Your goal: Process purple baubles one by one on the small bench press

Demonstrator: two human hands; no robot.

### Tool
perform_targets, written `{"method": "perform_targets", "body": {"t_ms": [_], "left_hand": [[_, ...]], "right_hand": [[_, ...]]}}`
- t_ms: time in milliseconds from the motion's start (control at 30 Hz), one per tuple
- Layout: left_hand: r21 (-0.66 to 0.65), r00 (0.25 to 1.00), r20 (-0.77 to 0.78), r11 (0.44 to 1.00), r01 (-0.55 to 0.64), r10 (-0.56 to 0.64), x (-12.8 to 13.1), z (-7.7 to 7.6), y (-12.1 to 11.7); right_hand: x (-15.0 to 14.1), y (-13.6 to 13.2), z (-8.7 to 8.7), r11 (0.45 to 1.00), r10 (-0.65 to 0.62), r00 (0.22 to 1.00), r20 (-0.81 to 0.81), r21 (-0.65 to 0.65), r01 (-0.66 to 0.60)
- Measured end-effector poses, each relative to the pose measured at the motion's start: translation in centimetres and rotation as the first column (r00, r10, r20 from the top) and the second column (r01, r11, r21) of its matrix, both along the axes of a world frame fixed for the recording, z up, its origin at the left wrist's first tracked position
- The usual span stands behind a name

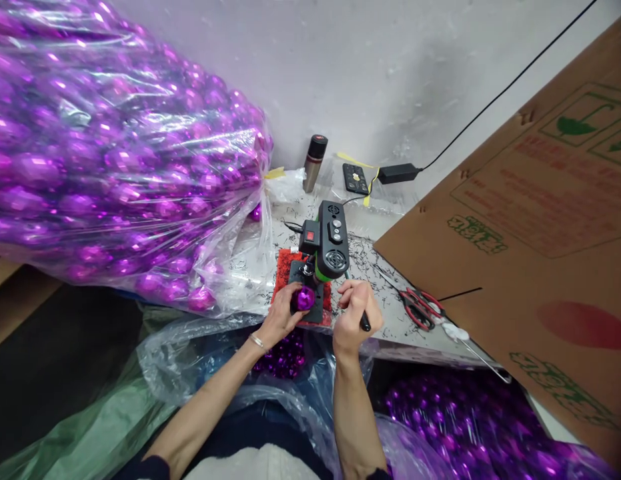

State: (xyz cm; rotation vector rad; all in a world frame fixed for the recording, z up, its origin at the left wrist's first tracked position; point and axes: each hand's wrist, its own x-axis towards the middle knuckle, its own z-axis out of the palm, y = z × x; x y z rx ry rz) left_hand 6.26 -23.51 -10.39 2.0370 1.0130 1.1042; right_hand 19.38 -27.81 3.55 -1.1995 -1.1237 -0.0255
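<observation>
My left hand [285, 312] is closed on a shiny purple faceted ball [305, 299], its thumb and fingers around the sides. The ball sits at the black base plate [317, 310] of a small black machine [333, 240] with two round vents and knobs on its head. To the right of the machine, my right hand [359, 310] makes a fist round a black handle [365, 323], whose end sticks out below the fingers. Most of that handle is hidden, and I cannot tell whether it joins the machine. Under the base lies a red mat [286, 267].
A big clear bag of purple balls [115, 160] fills the left. Red-handled scissors [423, 308] and a metal hook [483, 357] lie beside a large cardboard box [530, 233]. A bottle [315, 163] and a black power adapter [397, 174] are behind. More purple balls [460, 420] sit below right.
</observation>
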Motion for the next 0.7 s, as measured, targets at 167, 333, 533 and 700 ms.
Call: {"method": "perform_targets", "body": {"t_ms": [167, 333, 533, 700], "left_hand": [[0.029, 0.996, -0.085, 0.999, 0.042, -0.04, -4.2, 1.3, -1.7], [-0.209, 0.946, -0.18, 0.929, -0.305, 0.27, -7.7, 3.7, 5.4], [-0.086, 0.78, -0.383, 0.821, -0.564, 0.495, -9.5, 4.8, 12.9], [0.05, 0.644, -0.539, 0.784, -0.618, 0.542, -9.8, 5.6, 13.6]], "right_hand": [[-0.3, -0.4, -0.6, 0.999, 0.018, 0.999, 0.046, 0.029, -0.02], [-0.4, -0.2, -2.1, 0.997, -0.014, 0.996, 0.087, 0.082, 0.007], [-0.4, -0.2, -2.2, 0.996, -0.001, 0.995, 0.096, 0.089, -0.008], [-0.5, -0.2, -2.2, 0.994, -0.021, 0.995, 0.096, 0.108, 0.01]]}}
